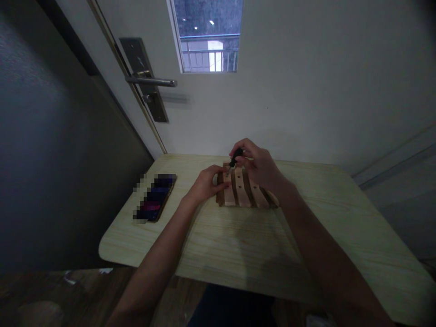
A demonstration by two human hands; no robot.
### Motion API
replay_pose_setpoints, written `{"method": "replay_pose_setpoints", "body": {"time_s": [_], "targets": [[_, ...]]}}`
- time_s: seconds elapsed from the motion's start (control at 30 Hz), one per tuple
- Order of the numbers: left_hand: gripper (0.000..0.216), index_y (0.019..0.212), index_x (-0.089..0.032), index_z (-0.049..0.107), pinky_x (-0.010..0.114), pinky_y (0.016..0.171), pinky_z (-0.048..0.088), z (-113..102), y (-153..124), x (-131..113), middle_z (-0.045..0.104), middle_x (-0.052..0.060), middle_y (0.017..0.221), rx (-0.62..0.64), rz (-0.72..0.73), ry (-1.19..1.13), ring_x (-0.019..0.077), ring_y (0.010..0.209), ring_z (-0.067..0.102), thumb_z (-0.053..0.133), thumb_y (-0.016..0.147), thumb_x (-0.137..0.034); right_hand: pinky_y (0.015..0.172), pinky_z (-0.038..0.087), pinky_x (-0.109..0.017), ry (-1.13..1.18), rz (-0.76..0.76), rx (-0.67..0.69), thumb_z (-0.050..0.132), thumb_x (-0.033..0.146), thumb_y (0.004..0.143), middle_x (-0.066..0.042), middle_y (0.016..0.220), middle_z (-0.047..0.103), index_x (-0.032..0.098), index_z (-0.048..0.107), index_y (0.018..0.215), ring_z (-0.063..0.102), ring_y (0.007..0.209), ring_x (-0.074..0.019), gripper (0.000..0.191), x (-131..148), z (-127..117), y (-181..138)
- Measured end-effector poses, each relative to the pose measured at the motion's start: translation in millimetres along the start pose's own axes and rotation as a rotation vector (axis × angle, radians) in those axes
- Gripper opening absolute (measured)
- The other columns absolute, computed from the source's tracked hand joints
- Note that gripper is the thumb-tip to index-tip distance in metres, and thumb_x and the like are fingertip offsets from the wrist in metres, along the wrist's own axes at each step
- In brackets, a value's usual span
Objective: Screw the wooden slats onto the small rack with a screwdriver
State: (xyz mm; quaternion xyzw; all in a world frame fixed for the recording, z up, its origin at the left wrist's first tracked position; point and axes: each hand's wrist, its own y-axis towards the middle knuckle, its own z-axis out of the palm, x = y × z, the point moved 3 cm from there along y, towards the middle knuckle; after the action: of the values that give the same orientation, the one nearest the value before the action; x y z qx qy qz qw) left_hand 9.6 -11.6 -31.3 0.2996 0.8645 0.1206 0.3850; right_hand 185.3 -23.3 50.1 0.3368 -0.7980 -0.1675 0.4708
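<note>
Head-cam view in a dim room, looking down at a pale wood-grain surface point(259, 240) w/ rounded corners. Its far edge sits against a white door point(306, 91). I see two bare forearms reaching in from the bottom of frame.

At the far middle of the surface lies a slat rack point(243, 194): several light wooden slats side by side, slightly fanned, w/ darker wood showing between them and small holes in at least two slats.

The left hand point(204, 184) is at the rack's left end. Its fingers curl over the outermost slat, so the grip is closed on that edge and the rack stays flat on the surface.

The right hand point(259, 167) is over the rack's far end, w/ the wrist crossing above the right-hand slats. Its grip is bunched tight around a small black tool point(236, 157), held roughly upright w/ the lower end at the top of a slat. The light is poor, so I can't say what kind of tool it is, poss. a short driver handle.

Left of the rack and well apart from it, a phone point(157, 197) lies flat near the surface's left edge, display blurred out.

Upper left, the door carries a metal lever handle point(151, 81) on a dark plate. Right of that is a small window point(208, 36) showing a railing outside.
</note>
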Motion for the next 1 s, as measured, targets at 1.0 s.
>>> {"method": "replay_pose_setpoints", "body": {"time_s": [1.0], "targets": [[0.027,0.103,-0.02,0.063,0.04,0.094,0.051,0.2,0.0,-1.0,0.069,0.007,0.109,0.009,0.026,-0.016,0.0215,0.104,0.066,0.076,0.08,-0.027,0.076,0.048,-0.034,-0.067,-0.001,0.001,0.047,0.026,0.092,-0.004,0.091,0.064,0.021,0.054,0.099,0.061,0.079,-0.017,0.01,-2.4,0.4,-1.3]]}}
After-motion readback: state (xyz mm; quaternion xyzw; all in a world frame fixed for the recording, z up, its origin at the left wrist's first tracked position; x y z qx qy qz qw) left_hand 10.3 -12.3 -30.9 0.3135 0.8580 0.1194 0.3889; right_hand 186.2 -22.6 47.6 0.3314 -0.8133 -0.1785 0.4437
